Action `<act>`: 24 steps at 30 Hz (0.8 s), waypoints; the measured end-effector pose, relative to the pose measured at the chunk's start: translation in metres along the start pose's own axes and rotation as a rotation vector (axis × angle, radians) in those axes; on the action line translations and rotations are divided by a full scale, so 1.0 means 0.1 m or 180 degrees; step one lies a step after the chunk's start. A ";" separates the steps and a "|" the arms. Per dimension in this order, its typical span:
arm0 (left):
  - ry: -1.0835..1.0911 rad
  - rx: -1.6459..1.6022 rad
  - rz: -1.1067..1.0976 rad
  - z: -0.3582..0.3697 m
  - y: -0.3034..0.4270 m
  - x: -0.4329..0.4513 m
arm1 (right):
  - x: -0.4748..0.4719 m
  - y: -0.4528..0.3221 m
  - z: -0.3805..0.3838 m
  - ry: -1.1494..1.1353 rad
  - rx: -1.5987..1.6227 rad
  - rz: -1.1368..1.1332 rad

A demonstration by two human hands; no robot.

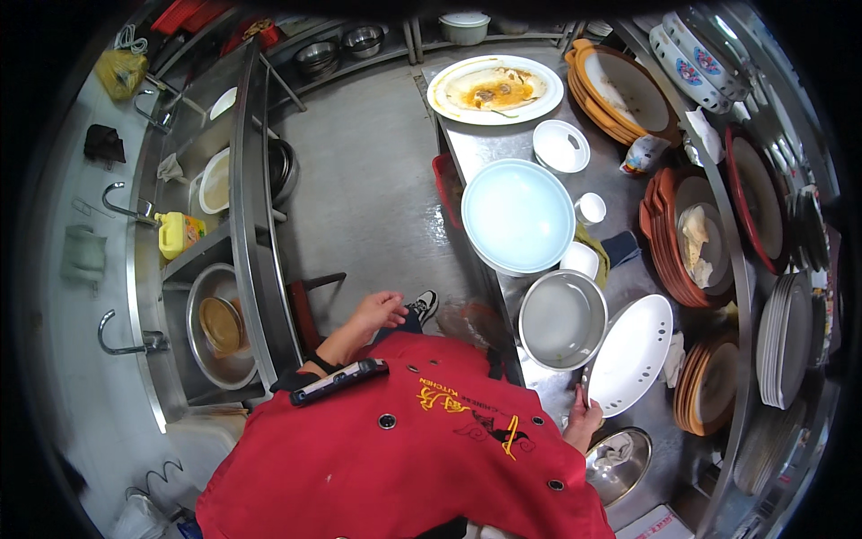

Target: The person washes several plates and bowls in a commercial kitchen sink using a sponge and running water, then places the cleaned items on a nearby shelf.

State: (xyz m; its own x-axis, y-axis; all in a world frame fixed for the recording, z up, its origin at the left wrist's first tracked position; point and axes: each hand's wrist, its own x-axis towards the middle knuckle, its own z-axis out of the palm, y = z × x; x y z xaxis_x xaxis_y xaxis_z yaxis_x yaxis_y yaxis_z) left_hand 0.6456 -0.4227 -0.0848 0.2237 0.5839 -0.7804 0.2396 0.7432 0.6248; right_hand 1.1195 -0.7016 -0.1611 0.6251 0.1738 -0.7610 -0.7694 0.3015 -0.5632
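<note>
At the steel worktable, my right hand (582, 421) grips the near edge of a white oval dish (630, 357) with dark oval holes along its rim, tilted up. Against the dish stands a round metal pot (564, 320) that holds some liquid. My left hand (378, 311) hangs over the floor by my body, fingers loosely bent and holding nothing. Just below my right hand sits a metal bowl (619, 465) with a crumpled white cloth inside. Beyond the pot lie a large pale blue bowl (518, 215), a small white square dish (579, 259) and a small white cup (590, 208).
A food-stained oval plate (495, 91) lies at the table's far end. Stacked brown dishes (663, 249) line its right side under a steel shelf (731, 269). Steel sinks (259, 222) stand on my left, with a yellow jug (178, 234). A red bin (444, 185) stands beside the table.
</note>
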 end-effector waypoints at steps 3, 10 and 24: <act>-0.0081 0.0078 -0.0091 -0.06 0.04 0.08 | -0.04 0.06 -0.07 0.0059 -0.0249 -0.0338; -0.0606 0.0419 -0.0016 -0.31 0.48 0.69 | -0.53 0.29 -0.09 0.0341 -0.0596 -0.0401; -0.0157 -0.0178 0.0158 -2.29 1.24 1.52 | -1.90 2.38 3.43 -0.1480 -0.3274 0.0548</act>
State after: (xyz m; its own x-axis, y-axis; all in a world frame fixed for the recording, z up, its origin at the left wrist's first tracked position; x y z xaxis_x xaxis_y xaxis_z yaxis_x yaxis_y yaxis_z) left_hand 0.4929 -0.1671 -0.1319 0.2807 0.6047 -0.7453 0.1742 0.7315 0.6592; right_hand 0.8624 -0.3412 -0.0405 0.3242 0.5333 -0.7814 -0.4588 -0.6337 -0.6228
